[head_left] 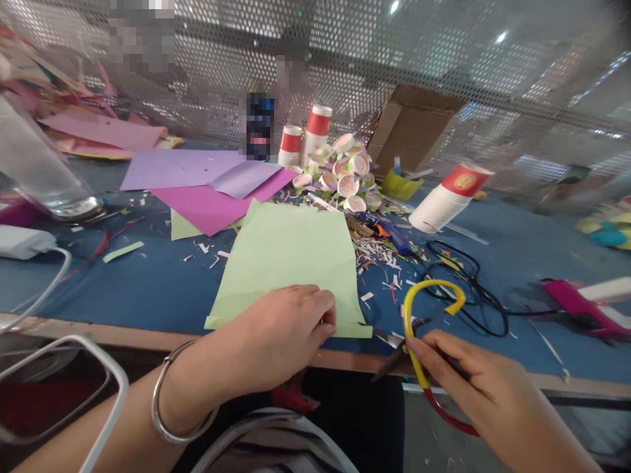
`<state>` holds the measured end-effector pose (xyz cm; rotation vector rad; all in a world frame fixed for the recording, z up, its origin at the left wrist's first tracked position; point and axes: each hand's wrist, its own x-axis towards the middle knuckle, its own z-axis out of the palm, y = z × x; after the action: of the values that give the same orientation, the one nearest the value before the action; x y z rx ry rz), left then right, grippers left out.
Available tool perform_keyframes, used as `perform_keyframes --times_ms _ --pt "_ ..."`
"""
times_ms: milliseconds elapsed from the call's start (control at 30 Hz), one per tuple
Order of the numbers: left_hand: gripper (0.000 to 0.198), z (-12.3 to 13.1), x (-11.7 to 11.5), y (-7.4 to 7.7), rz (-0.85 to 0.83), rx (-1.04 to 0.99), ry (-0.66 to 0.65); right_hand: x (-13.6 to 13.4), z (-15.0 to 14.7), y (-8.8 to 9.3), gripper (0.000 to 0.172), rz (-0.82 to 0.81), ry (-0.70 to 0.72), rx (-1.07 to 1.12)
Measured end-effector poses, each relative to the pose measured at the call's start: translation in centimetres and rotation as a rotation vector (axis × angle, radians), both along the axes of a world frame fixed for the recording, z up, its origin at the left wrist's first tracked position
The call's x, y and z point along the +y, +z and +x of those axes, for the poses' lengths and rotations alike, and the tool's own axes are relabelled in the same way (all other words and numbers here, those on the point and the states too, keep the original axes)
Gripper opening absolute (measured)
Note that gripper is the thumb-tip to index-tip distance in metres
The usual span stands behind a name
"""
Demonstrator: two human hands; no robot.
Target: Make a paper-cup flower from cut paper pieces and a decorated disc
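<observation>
"Green paper (296,256), where?"
"On the table (162,289), left hand (280,335) curled over its near edge; whether pinching, one can't tell."
"Scissors (409,318)?"
"Gripped in the right hand (473,381), blades parted at the paper's corner."

Pale green paper (290,253), flat on desk (162,282), narrow folded band along near edge. Scissors (407,322), yellow-and-red handles, blades spread, at paper's near right corner.

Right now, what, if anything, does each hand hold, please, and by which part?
The right hand holds scissors by the handle; the left hand is at the near edge of the green sheet, grip unclear.
</observation>
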<state>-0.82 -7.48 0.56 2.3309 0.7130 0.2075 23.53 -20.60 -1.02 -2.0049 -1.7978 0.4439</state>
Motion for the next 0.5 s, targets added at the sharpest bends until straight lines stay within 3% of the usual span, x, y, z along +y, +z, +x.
perform_keyframes --times_ms 233,367,500 --pt "0.013 0.5 -1.1 0.6 -0.012 0.097 -0.066 -1.1 0.5 -0.2 0.043 -0.094 0.068 0.014" --pt "0.032 0.4 -1.2 -0.4 0.19 0.044 -0.08 -1.5 0.7 -0.4 0.041 -0.119 0.089 -0.015" --pt "0.042 -0.1 -0.7 -2.1 0.332 -0.034 -0.21 -1.3 0.4 -0.4 0.042 -0.109 0.113 -0.04"
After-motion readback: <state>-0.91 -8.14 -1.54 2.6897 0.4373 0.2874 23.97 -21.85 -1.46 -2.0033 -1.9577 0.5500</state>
